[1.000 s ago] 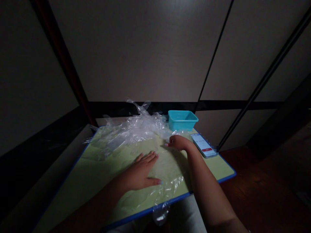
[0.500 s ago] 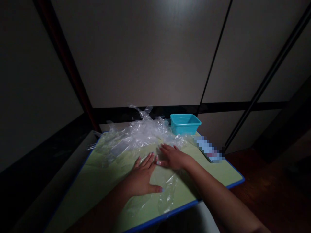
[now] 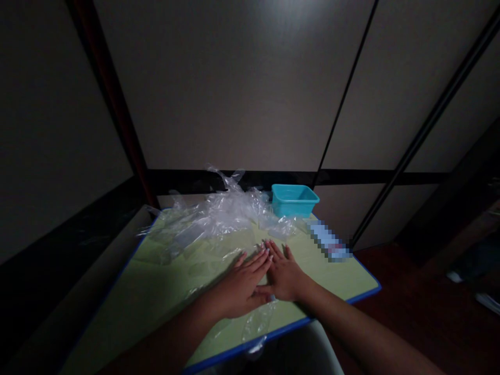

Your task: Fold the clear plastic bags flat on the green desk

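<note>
My left hand [image 3: 244, 285] lies flat with its fingers stretched out. Under it is a thin, clear plastic piece that looks like a disposable glove [image 3: 258, 322], partly hidden by both hands and hanging a little over the near table edge. My right hand [image 3: 287, 276] rests palm down beside it, fingers extended, and the fingertips of the two hands meet or overlap. Beyond them, a crumpled heap of similar clear plastic gloves [image 3: 230, 211] spreads over the far side of the yellow-green table [image 3: 144, 291].
A turquoise plastic basin [image 3: 292, 208] stands at the table's far right corner. In front of it lies a blurred-out phone-like object [image 3: 330, 242]. Cabinet panels [image 3: 234, 104] rise right behind the table. A white seat edge [image 3: 324, 346] shows below the blue table rim.
My right hand has drawn back toward me, and my left hand has slid right until the two touch. The plastic under them has shifted toward the near edge.
</note>
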### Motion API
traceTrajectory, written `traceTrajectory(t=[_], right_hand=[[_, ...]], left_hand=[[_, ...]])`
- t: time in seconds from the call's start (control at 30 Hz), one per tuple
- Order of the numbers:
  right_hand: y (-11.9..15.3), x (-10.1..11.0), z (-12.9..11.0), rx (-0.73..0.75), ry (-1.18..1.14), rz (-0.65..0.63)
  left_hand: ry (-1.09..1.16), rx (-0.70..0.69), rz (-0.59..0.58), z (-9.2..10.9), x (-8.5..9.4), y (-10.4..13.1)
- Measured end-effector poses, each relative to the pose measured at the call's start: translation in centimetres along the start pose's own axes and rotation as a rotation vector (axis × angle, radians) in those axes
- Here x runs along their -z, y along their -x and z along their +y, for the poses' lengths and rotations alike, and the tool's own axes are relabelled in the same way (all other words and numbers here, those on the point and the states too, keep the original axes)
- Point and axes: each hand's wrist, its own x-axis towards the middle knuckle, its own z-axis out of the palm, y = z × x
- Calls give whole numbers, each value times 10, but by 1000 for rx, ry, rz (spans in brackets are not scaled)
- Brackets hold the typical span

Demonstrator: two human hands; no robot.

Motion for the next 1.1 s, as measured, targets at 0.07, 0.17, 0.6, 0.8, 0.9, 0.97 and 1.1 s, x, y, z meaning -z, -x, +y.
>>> traceTrajectory(t=[0.07, 0.17, 0.6, 0.8, 0.9, 0.97, 1.1], right_hand=[[-1, -1, -3, -7, 13, 1], [-1, -1, -4, -8, 39, 3], [1, 0, -5, -27, 14, 20], [3, 1, -5, -57, 5, 16], [5, 3, -3, -70, -5, 3], [5, 3, -2, -70, -6, -6], [8, 5, 1, -48, 9, -16]], left_hand=[[6, 14, -13, 0, -4, -2], [8, 74, -6, -3, -10, -3], [-31, 239, 61, -13, -21, 1], [-18, 343, 81, -21, -20, 5], [-21, 372, 95, -25, -21, 6], [-24, 374, 96, -27, -21, 7], [-16, 341, 68, -30, -17, 9]])
